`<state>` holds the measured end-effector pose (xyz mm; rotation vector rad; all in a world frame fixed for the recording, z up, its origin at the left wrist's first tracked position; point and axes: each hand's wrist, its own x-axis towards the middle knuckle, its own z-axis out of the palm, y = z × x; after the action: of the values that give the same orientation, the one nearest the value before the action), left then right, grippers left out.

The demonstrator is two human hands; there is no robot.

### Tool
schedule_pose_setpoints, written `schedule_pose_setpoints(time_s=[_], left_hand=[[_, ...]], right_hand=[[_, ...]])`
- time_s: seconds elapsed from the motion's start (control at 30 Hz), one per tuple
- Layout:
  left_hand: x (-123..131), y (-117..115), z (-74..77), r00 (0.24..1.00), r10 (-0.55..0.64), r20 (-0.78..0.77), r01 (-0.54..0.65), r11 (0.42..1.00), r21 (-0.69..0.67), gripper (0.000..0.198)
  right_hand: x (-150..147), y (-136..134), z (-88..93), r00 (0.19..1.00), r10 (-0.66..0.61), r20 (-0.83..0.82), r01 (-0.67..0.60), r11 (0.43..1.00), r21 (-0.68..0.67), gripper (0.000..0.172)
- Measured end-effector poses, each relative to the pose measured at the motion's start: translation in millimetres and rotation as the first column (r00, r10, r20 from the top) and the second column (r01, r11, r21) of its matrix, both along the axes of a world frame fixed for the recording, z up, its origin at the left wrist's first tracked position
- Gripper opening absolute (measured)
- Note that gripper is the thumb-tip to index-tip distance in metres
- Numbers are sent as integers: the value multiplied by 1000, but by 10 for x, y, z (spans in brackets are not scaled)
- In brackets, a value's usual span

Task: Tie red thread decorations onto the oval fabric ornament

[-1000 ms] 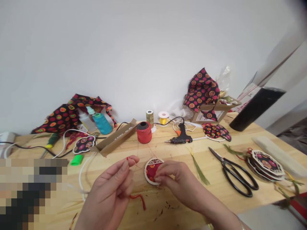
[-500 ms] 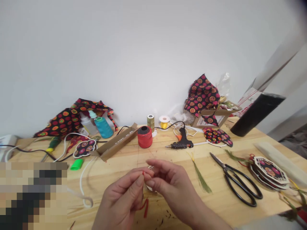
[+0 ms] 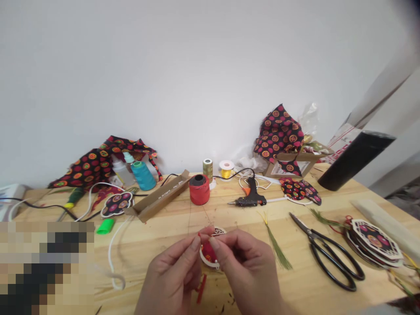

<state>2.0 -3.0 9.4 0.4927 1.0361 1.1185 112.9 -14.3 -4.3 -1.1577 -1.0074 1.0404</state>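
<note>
My left hand [image 3: 175, 269] is closed, thumb and forefinger pinching a thin red cord [image 3: 201, 288] whose loose tail hangs below the palm. Opposite it, my right hand [image 3: 251, 262] pinches at the cord's upper end, its fingertips almost touching the left ones. The bit between the fingers is mostly hidden. Just behind the hands lies a round ornament [image 3: 208, 254] with a pale cut-out rim and a red patterned cloth middle, partly covered by my fingers. Beyond it stands a red spool of thread [image 3: 199, 191].
To the right lie a green tassel [image 3: 278, 247], black-handled scissors [image 3: 334, 256] and stacked ornaments [image 3: 377, 243]. A glue gun [image 3: 251, 197] rests behind. At left are a cardboard tray [image 3: 162, 197], a teal thread cone [image 3: 143, 176] and a green cap [image 3: 105, 226].
My right hand has closed from spread fingers into a pinch beside the left fingertips. More of the round ornament shows between the hands. The view has shifted slightly.
</note>
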Motion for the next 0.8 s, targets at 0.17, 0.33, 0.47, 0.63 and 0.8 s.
schedule_pose_setpoints(time_s=[0.17,0.33,0.47,0.63,0.8], left_hand=[[31,-17,20,999,-23,-33,24,1000,11,24],[33,-21,51,998,-31,-54,32,999,27,23],[27,-21,35,998,-39,-39,40,999,15,23],[31,-21,8,999,-38,14,38,999,7,21],[21,-22,26,993,-39,-110,46,997,56,27]], right_hand=[[-108,-29,-24,990,110,-84,-108,994,29,20],[-110,-29,-46,982,167,-88,-164,986,40,22],[-115,-27,-50,978,190,-82,-190,982,13,26],[-114,-23,-88,975,211,-64,-214,976,-37,28],[49,-43,-12,969,150,196,-162,986,49,18]])
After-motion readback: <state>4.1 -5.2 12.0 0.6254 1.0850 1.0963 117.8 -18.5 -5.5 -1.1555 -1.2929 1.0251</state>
